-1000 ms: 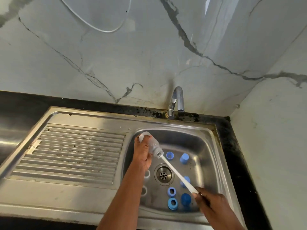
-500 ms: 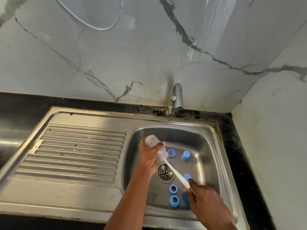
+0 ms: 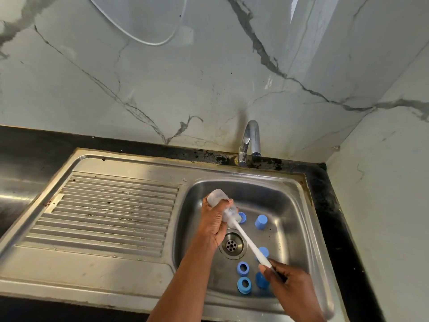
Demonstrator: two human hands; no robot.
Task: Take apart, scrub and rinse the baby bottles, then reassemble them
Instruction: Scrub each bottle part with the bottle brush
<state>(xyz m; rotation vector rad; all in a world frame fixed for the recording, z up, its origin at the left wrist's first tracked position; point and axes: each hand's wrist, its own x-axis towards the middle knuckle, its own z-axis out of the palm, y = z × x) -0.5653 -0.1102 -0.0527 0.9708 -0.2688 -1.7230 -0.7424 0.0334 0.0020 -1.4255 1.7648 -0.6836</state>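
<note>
Clear plastic bottle (image 3: 214, 197) is tilted over the sink (image 3: 290, 205), my left hand (image 3: 212, 225) wrapped round it, right hand (image 3: 287, 282) pinching the brush (image 3: 249, 244) handle, bristles in the neck. Scrubbing step, I reckon. Next up it needs a rinse under the tap (image 3: 251, 138); blue rings (image 3: 238, 270) wait near the drain.

head view | faces forward-down | close above sink (image 3: 243, 180) | wall (image 3: 209, 77) beyond

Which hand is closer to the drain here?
Left. The left hand, gripping the bottle, is just up-left of the drain and overlaps its rim in view. The right hand, holding the brush, is farther off, down-right of it.
</note>
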